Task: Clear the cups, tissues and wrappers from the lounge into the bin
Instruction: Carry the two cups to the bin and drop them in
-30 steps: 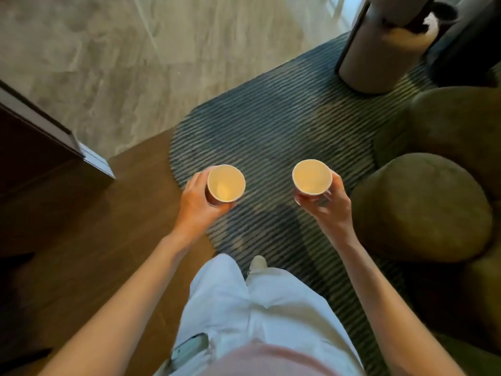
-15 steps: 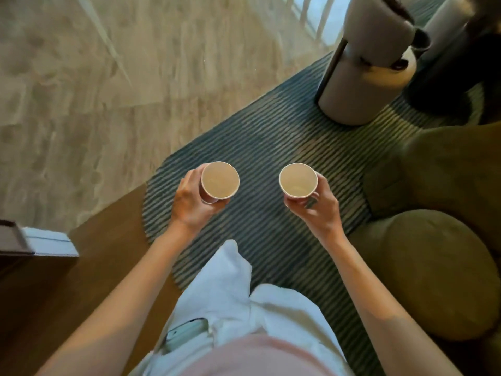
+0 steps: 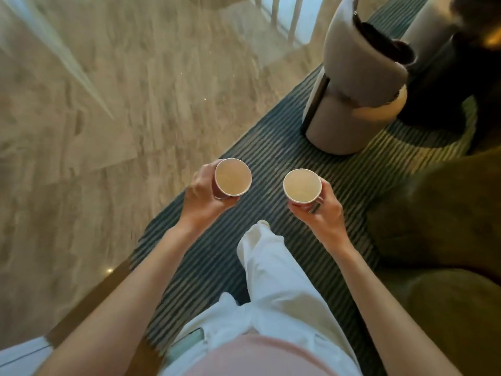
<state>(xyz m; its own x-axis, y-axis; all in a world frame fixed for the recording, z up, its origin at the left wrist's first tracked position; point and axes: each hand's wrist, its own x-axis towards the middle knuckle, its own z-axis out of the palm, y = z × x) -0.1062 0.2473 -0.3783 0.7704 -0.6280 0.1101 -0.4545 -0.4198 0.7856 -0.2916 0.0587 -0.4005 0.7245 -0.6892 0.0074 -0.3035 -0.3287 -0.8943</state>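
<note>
Head view, read from left to right: a glossy beige stone-look floor (image 3: 113, 109) fills the left side, smooth and streaked, with a band of brown wood flooring (image 3: 89, 302) along its lower edge. Next, a dark rug (image 3: 273, 142) with fine pale ribs is laid diagonally across the middle.

Over the rug's left part, the left hand (image 3: 202, 195) is seen curled round the side of a paper cup (image 3: 233, 177), thumb and fingers wrapped on its wall. The cup is round-mouthed, thin-rimmed and pale tan inside; its long axis is tipped slightly, the mouth pointing up towards the camera and a little to the left, so that a strip of reddish outer wall is shown below the rim.

Well apart to the right, a second paper cup (image 3: 302, 185) of the same shape is gripped from below by the right hand (image 3: 322, 213), fingers wrapped round its lower wall, a ring being worn on one finger. Its axis is nearly upright, mouth facing up.

Between the forearms, white creased trousers (image 3: 273, 270) are seen over the rug.

Farther right, a cylindrical grey upholstered stool (image 3: 349, 115) is stood on the rug, and a rounded olive velvety seat (image 3: 439, 213) occupies the right edge.
</note>
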